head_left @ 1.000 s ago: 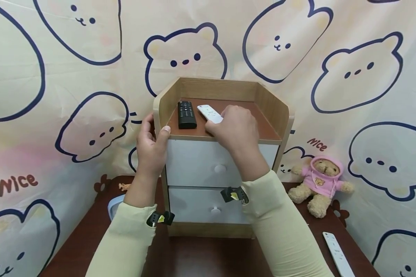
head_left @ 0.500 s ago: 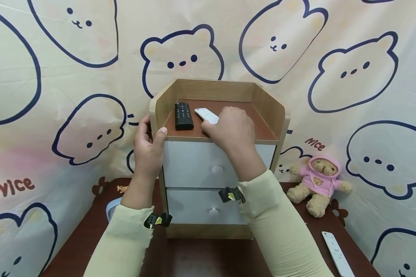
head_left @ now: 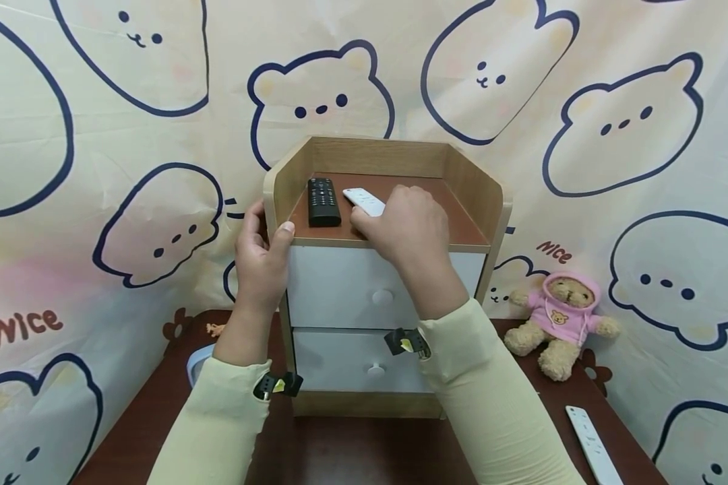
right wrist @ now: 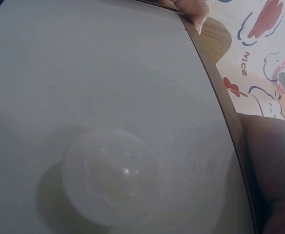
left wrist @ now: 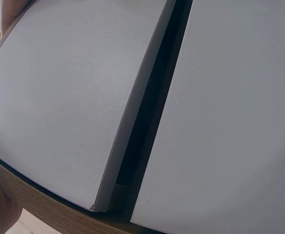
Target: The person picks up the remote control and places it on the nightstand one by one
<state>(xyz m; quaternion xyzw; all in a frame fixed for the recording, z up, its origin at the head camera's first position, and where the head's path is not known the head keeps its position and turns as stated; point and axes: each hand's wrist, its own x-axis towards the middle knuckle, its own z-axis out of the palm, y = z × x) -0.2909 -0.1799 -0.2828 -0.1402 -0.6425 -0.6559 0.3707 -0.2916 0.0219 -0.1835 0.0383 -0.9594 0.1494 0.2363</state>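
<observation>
In the head view a small wooden cabinet [head_left: 367, 404] with two white drawers stands before me. My left hand [head_left: 261, 259] grips its upper left side panel, thumb at the front edge and the other fingers on the outside. On the brown top my right hand [head_left: 409, 225] holds the near end of a white remote control [head_left: 365, 201], its far end showing. The fingertips there are hidden. A black remote control [head_left: 323, 202] lies left of it. The left wrist view shows the upper drawer front [left wrist: 74, 97] standing slightly proud; a round knob [right wrist: 111, 178] fills the right wrist view.
A teddy bear [head_left: 564, 320] in a pink hoodie sits to the right on the dark brown table [head_left: 364, 448]. Another white remote [head_left: 593, 444] lies nearer on that side. A light blue object [head_left: 197, 364] is partly hidden behind the left forearm. A patterned cloth [head_left: 176, 135] hangs behind.
</observation>
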